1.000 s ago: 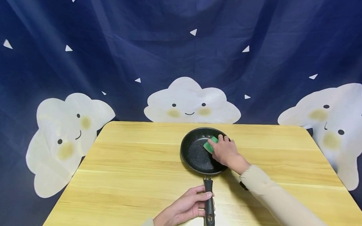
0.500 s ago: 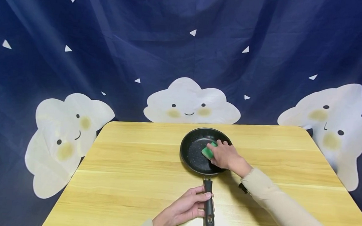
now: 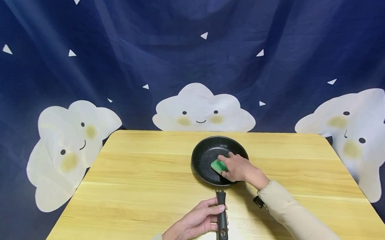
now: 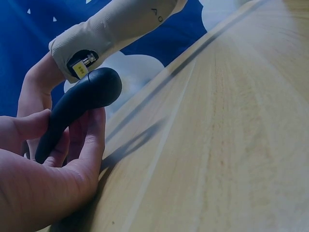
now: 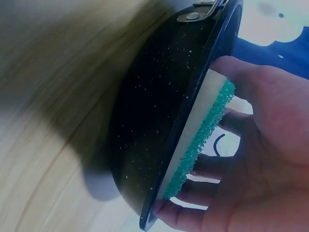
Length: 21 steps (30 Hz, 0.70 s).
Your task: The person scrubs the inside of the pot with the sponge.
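A black speckled frying pan (image 3: pixel 206 163) is on the wooden table, its black handle (image 3: pixel 221 221) pointing toward the person. My left hand (image 3: pixel 198 218) grips that handle, thumb on top and fingers beneath; the left wrist view shows the handle end (image 4: pixel 104 87) sticking out above the fingers. Inside the pan, my right hand (image 3: pixel 240 168) holds a sponge (image 3: pixel 218 166) with a green scouring face upward. In the right wrist view the sponge's pale layer (image 5: pixel 193 121) faces the pan, with thumb and fingers at its opposite ends. The pan's rim hides the sponge's underside.
The wooden table (image 3: pixel 138 189) stretches out on both sides of the pan. Behind it hangs a dark blue curtain (image 3: pixel 170 44) with white clouds and small triangles. A small black device (image 3: pixel 260 201) sits at the right sleeve's cuff.
My right hand has moved the sponge toward the person and slightly left inside the pan. The left hand keeps its grip on the handle, and the pan stays nearly in place.
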{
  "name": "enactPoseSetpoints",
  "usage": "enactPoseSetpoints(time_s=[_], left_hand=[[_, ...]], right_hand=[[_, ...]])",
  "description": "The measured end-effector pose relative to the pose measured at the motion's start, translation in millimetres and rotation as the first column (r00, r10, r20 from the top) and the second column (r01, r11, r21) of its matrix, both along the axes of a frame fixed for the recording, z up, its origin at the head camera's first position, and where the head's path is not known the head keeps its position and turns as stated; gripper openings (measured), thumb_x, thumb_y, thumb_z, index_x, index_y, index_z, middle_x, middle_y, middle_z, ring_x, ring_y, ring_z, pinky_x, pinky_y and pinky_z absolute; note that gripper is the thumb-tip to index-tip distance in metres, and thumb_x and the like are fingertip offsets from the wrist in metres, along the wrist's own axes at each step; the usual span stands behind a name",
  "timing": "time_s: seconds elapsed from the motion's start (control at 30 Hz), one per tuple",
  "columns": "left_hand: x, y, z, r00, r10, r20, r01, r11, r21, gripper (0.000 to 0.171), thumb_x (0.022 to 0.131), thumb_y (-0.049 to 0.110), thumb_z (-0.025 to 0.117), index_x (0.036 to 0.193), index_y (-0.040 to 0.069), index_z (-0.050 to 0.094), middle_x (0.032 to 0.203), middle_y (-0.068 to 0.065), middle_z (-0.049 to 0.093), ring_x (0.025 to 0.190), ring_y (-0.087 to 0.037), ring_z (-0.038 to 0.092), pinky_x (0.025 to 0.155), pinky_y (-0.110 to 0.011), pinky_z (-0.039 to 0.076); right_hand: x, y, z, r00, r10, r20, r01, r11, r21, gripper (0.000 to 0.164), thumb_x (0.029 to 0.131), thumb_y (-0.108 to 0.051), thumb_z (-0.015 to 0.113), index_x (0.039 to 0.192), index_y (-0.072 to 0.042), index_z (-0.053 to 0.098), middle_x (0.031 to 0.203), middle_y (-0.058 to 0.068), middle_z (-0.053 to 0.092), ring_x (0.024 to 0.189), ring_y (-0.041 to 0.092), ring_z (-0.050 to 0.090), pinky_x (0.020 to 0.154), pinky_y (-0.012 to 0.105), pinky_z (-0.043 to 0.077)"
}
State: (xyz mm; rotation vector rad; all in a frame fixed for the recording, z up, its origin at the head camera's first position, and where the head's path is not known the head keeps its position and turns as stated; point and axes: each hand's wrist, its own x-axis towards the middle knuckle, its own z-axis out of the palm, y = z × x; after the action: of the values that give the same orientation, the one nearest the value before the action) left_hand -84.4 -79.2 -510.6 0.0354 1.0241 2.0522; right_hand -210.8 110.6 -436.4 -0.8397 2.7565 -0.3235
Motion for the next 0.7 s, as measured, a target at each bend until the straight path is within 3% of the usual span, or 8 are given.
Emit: enactPoseSetpoints(time_s=[0.23,0.47,0.7], left_hand=[[-0.6,0.4,0.3,1.0,-0.005,0.005,0.005,1.0,-0.002,0.035,0.105,0.021,0.061,0.133,0.001,0.053,0.101,-0.002,0.062,0.09,-0.013,0.068,0.079,-0.033,0.058],[-0.6,0.3,0.2,1.0,-0.011,0.0,0.011,1.0,0.003,0.03,0.105,0.02,0.061,0.128,0.002,0.054,0.101,-0.001,0.062,0.09,-0.013,0.068,0.079,-0.033,0.058],[-0.7,-0.2,-0.2,1.0,-0.013,0.005,0.013,1.0,0.002,0.031,0.105,0.02,0.061,0.129,0.002,0.054,0.101,-0.002,0.062,0.09,-0.014,0.068,0.079,-0.033,0.058]], right_hand=[[1.0,-0.7,0.0,1.0,0.017,0.017,-0.016,0.999,-0.041,0.039,0.093,-0.02,0.072,0.129,-0.013,0.058,0.102,0.015,0.058,0.082,0.028,0.057,0.07,0.044,0.051],[5.2,-3.2,-0.7,0.999,0.04,0.014,-0.039,0.996,-0.085,0.037,0.094,-0.023,0.07,0.128,-0.012,0.059,0.097,0.011,0.058,0.08,0.024,0.054,0.068,0.041,0.049],[6.4,-6.4,-1.0,0.993,0.08,0.083,-0.065,0.985,-0.162,0.036,0.096,-0.024,0.067,0.128,-0.013,0.059,0.097,0.012,0.058,0.086,0.024,0.054,0.069,0.04,0.048]])
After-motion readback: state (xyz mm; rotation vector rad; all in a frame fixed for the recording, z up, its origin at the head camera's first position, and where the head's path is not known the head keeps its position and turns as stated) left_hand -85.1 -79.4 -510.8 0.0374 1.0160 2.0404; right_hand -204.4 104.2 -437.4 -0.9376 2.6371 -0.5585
